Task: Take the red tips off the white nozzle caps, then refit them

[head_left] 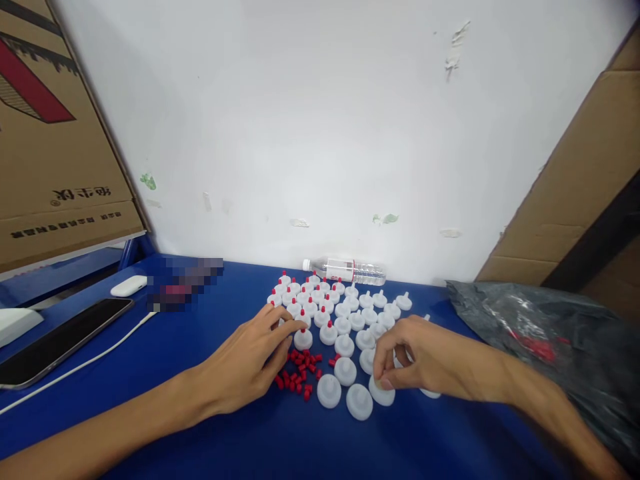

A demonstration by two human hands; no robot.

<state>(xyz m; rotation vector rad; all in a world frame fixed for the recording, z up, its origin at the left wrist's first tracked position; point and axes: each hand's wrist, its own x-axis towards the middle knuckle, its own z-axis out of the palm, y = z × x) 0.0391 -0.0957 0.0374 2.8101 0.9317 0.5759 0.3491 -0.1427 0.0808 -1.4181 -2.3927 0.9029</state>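
Caps [345,313] mid-table; bottle [350,270] behind; phone [60,340] left; bag [545,333] right.

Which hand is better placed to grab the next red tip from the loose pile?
Left, probably. The left hand rests right beside the pile of loose red tips, fingers almost on it. The right hand is on the far side of the white caps, fingertips pinching one cap.

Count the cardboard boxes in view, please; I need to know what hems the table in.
2: one cardboard box leans at far left above the blue table; the other stands at far right behind the black bag. More may sit out of frame.
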